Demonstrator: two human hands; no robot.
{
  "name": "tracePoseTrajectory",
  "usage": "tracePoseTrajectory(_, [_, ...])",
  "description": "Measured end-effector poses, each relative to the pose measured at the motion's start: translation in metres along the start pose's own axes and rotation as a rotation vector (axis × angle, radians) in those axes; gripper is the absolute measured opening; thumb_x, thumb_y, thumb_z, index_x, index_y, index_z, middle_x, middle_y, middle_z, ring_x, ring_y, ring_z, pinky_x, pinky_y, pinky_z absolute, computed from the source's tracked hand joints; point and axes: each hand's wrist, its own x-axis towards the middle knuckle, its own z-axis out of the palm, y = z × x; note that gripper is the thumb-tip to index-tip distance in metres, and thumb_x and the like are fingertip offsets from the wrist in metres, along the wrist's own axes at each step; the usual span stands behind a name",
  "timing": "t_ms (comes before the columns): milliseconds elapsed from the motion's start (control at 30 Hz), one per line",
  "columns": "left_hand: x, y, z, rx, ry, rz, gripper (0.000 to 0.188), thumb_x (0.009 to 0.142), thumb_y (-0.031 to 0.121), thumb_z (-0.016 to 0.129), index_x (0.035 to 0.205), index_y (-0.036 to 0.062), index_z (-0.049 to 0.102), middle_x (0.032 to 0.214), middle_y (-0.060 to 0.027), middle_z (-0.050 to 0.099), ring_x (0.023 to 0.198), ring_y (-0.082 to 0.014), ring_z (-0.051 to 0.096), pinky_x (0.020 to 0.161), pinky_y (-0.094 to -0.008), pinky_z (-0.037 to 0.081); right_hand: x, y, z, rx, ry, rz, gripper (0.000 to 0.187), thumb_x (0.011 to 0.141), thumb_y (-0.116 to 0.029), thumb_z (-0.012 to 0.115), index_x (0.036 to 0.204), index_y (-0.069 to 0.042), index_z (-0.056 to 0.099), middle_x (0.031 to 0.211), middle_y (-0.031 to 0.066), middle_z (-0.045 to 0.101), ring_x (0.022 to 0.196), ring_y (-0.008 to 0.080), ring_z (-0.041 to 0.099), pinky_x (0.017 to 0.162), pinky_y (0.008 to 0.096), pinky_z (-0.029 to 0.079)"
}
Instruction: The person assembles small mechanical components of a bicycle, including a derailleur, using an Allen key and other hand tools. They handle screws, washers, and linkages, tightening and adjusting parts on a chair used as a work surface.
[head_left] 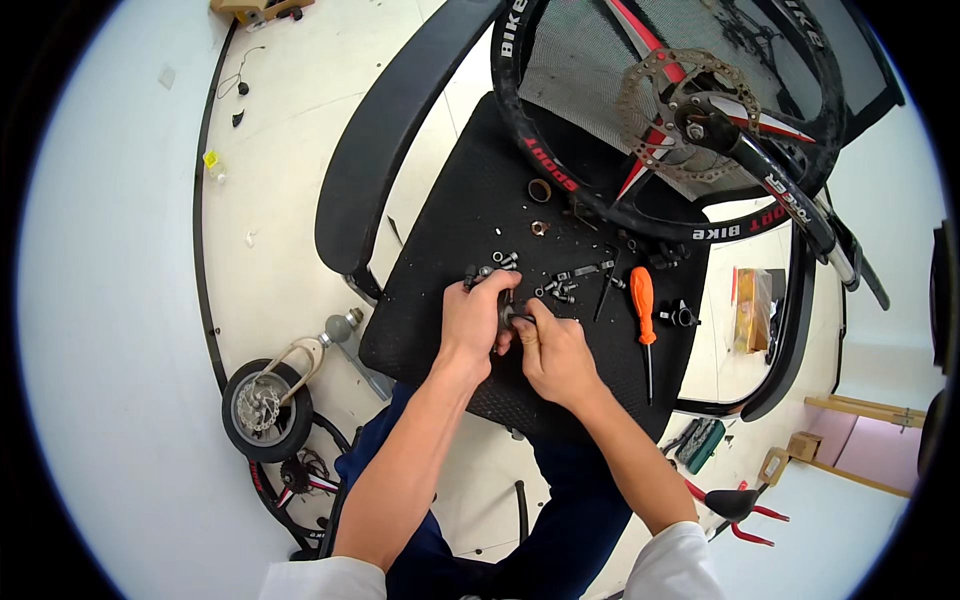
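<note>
My left hand (pixel 468 325) is closed around a small dark metal part (pixel 507 317) above the front of the black chair seat (pixel 425 270). From the other side, my right hand (pixel 558 358) pinches at the same part; my fingers hide much of it, so its exact kind is unclear. Small bolts (pixel 563 295) and a flat dark bracket (pixel 585 271) lie just beyond my hands. Near them is a thin black hex key (pixel 604 297). To the right of my right hand rests a screwdriver (pixel 642 292) with an orange handle.
A bicycle wheel (pixel 513 110) with a brake disc (pixel 645 140) leans over the back of the seat. Black armrests (pixel 365 150) flank it. A small wheel with a fork (pixel 270 415) lies on the floor at left. A green case (pixel 703 447) is at lower right.
</note>
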Motion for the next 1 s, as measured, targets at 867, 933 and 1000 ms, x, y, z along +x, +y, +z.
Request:
tracePoseTrajectory(867, [0.047,0.053,-0.001,1.105,0.017,0.654,0.046,0.078,0.013,0.08,0.116,-0.002,0.056,0.095,-0.015,0.068,0.083,-0.017,0.065,0.074,-0.0301,0.053,0.0,0.001,-0.041,0.29,0.26,0.339,0.034,0.095,-0.02,0.063,0.076,0.008,0.056,0.056,0.0155,0.052,0.05,0.0176,0.048,0.051,0.0351,0.039])
tracePoseTrajectory(933, [0.06,0.077,0.012,1.302,-0.046,0.779,0.045,0.074,0.014,0.082,0.112,-0.0001,0.062,0.102,-0.018,0.071,0.095,-0.0274,0.068,0.086,-0.0368,0.053,0.0,0.0,-0.045,0.289,0.222,0.342,0.034,0.095,-0.021,0.063,0.076,0.008,0.057,0.058,0.0172,0.054,0.052,0.024,0.052,0.053,0.0372,0.041])
tracePoseTrajectory(1000, [0.074,0.095,0.02,1.513,-0.1,0.849,0.044,0.074,0.015,0.081,0.112,0.0007,0.065,0.104,-0.0176,0.071,0.099,-0.0316,0.068,0.089,-0.038,0.052,-0.001,0.003,-0.052,0.281,0.204,0.354,0.033,0.095,-0.022,0.062,0.078,0.007,0.059,0.061,0.0213,0.059,0.055,0.0365,0.061,0.056,0.0407,0.045])
